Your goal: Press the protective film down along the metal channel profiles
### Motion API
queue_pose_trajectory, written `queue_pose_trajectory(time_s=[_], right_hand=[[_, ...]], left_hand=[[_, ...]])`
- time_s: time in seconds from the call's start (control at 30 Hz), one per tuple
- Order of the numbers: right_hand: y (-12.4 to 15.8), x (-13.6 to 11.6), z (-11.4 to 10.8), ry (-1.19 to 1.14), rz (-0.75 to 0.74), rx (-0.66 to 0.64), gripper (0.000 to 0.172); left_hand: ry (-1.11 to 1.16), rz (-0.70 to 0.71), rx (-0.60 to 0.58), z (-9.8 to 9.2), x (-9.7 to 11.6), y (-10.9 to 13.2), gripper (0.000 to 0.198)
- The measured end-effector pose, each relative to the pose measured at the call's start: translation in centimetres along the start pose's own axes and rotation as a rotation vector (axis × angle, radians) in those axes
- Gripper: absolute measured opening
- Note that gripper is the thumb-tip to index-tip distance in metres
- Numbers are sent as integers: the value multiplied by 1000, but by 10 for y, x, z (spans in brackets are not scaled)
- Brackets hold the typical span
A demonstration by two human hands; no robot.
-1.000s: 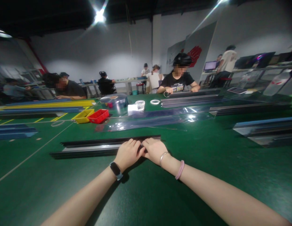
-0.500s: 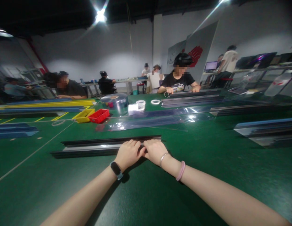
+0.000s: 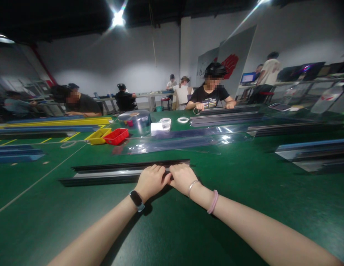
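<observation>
A long black and silver profile strip (image 3: 105,173) lies across the green table (image 3: 172,229) in front of me. My left hand (image 3: 151,181) and my right hand (image 3: 182,177) rest side by side on its right part, fingers curled and pressed down on it, thumbs touching. A dark watch sits on my left wrist, a silver bangle and a pink band on my right.
A clear plastic sheet (image 3: 183,142) lies behind the strip. A red bin (image 3: 115,136) and a yellow bin (image 3: 98,136) stand at the left. More profile strips (image 3: 313,153) lie at right and far back. A person in black (image 3: 211,96) works opposite; others sit further off.
</observation>
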State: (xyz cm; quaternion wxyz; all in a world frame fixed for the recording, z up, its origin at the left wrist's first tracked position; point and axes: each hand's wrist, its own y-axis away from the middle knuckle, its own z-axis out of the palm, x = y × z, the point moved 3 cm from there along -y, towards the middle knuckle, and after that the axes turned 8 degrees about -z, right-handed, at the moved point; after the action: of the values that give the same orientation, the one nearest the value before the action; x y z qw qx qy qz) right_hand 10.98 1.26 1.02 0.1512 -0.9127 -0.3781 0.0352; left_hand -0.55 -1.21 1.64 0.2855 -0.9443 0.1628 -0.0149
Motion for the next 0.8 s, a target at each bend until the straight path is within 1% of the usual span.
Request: queue_pose_trajectory(time_s=[0.13,0.33,0.6,0.8], right_hand=[[1,0,-1,-7,2,5,22],[2,-4,-1,41,47,40,16],[1,-1,-1,19,-6,3,22],[2,-5,-2,61,61,34,15]], left_hand=[[-4,-7,-21,1,0,0,27],[-12,-14,-24,-1,0,0,27],[-18,-14,-43,1,0,0,29],[-24,-13,-47,-1,0,0,29]])
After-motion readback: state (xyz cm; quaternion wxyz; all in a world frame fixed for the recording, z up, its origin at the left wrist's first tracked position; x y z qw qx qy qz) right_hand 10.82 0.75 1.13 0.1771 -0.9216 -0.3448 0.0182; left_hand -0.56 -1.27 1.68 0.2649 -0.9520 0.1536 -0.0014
